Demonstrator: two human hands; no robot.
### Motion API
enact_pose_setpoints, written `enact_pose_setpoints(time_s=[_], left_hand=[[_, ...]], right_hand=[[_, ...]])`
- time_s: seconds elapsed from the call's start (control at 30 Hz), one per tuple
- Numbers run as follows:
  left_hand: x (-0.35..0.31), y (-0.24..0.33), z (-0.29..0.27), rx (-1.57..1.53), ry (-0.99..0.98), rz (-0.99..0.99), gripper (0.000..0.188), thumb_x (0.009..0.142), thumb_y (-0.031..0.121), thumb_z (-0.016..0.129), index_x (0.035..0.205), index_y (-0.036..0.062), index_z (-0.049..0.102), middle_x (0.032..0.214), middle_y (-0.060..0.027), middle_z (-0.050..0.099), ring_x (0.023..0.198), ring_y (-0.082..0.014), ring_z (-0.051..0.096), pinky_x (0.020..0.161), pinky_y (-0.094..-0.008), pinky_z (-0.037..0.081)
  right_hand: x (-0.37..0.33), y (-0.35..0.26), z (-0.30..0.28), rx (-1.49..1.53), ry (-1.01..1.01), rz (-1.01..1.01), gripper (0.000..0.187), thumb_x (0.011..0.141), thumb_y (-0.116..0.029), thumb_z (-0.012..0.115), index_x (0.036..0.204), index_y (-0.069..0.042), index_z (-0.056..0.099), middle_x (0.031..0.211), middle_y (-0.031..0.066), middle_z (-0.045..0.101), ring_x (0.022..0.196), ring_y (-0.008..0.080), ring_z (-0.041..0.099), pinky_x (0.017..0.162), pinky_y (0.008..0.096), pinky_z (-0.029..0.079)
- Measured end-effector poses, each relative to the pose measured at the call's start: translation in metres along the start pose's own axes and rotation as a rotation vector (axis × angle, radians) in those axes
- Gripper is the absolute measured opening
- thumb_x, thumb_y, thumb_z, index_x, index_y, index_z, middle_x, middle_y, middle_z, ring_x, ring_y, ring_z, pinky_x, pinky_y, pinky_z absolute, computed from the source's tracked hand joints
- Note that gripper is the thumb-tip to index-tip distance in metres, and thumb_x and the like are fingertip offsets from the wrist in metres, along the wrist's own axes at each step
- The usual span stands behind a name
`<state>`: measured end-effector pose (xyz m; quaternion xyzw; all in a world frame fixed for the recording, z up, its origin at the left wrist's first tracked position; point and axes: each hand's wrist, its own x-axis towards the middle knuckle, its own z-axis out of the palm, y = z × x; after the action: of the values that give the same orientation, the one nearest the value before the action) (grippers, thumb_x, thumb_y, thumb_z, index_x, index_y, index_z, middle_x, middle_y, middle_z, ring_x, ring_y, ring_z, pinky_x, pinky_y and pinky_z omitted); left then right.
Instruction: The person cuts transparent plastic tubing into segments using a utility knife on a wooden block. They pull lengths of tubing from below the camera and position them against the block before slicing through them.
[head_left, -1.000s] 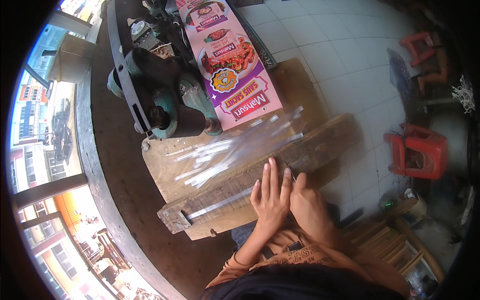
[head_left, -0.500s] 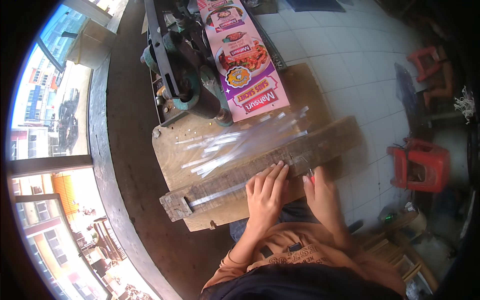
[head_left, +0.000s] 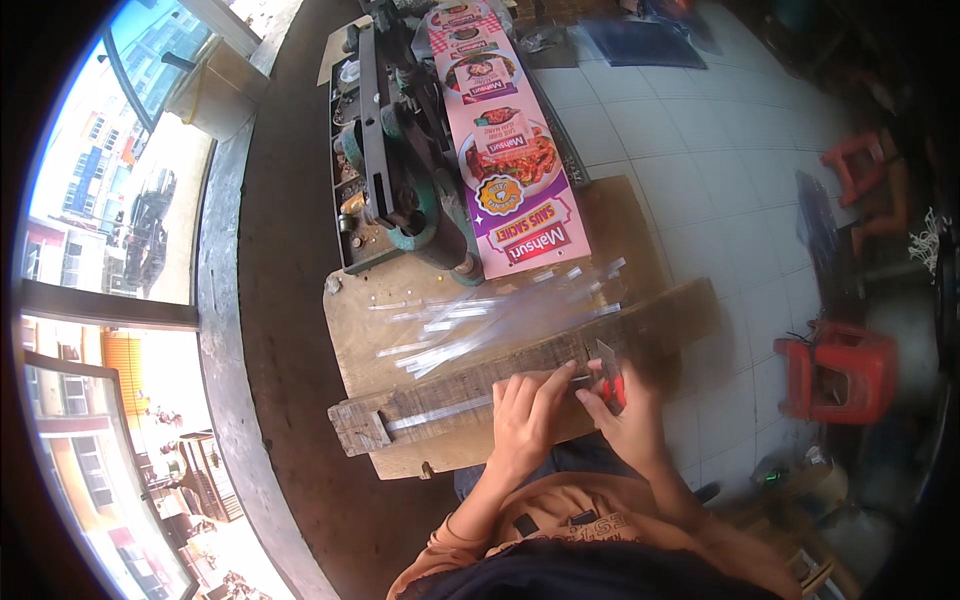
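A long wooden plank (head_left: 665, 315) lies across the near part of the wooden board. Along its top runs a narrow clear plastic strip (head_left: 430, 416), its left end by a small block on the plank. My left hand (head_left: 525, 410) presses on the strip with bent fingers, its index finger pointing toward my right hand. My right hand (head_left: 632, 420) grips a red-handled cutter knife (head_left: 616, 388), its blade raised above the plank close to the left fingertips. Beyond the plank, several loose clear strips (head_left: 470, 340) are spread over the board (head_left: 350, 345).
A green-black metal hand press (head_left: 425, 225) stands at the board's far left, beside a tray of small parts (head_left: 350, 250). Pink printed card sheets (head_left: 515, 190) lie next to it. Red plastic stools (head_left: 845, 375) stand on the tiled floor at right. Windows line the left.
The knife has risen, so its blade now shows above the plank, and my right hand has shifted slightly left. My left hand stays on the strip. The whole view has shifted a little.
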<state>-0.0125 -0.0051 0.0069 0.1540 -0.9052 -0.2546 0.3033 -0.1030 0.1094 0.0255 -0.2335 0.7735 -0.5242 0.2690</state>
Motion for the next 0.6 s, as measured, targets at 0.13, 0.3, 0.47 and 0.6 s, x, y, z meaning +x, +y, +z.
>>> enact_pose_setpoints(time_s=[0.13,0.3,0.47,0.6], left_hand=[[-0.010,0.006,-0.004,-0.114,0.080,0.031,0.049,0.068,-0.008,0.071,0.111,0.0031,0.050,0.085,-0.0069,0.064,0.071,-0.0227,0.058,0.062,-0.0324,0.040],[-0.014,0.013,-0.005,-0.169,0.156,0.037,0.056,0.068,-0.009,0.070,0.116,0.0051,0.045,0.085,-0.0076,0.064,0.070,-0.0240,0.058,0.062,-0.0331,0.041],[-0.011,0.009,-0.020,-0.025,0.200,0.047,0.036,0.068,-0.003,0.071,0.102,0.0067,0.060,0.080,-0.0030,0.062,0.065,-0.0174,0.057,0.062,-0.0294,0.040],[-0.013,-0.019,-0.047,0.198,0.151,-0.016,0.031,0.069,0.001,0.070,0.097,0.0104,0.068,0.074,0.0012,0.060,0.060,-0.0138,0.051,0.058,-0.0282,0.035]], right_hand=[[-0.003,0.004,0.002,0.148,-0.099,0.038,0.021,0.082,-0.011,0.067,0.097,-0.001,0.056,0.065,0.0071,0.062,0.056,0.0124,0.061,0.053,0.0248,0.046],[-0.004,-0.007,-0.002,0.265,-0.123,-0.102,0.014,0.084,-0.009,0.065,0.091,-0.001,0.057,0.064,0.0038,0.062,0.054,0.0077,0.059,0.051,0.0227,0.046],[0.003,-0.016,-0.014,0.270,-0.227,-0.223,0.010,0.085,-0.007,0.063,0.088,-0.001,0.055,0.067,0.0044,0.061,0.056,0.0070,0.058,0.050,0.0216,0.045],[0.018,-0.030,-0.029,0.476,-0.053,-0.245,0.006,0.088,-0.004,0.056,0.087,-0.001,0.051,0.062,0.0049,0.055,0.054,0.0091,0.055,0.048,0.0209,0.042]])
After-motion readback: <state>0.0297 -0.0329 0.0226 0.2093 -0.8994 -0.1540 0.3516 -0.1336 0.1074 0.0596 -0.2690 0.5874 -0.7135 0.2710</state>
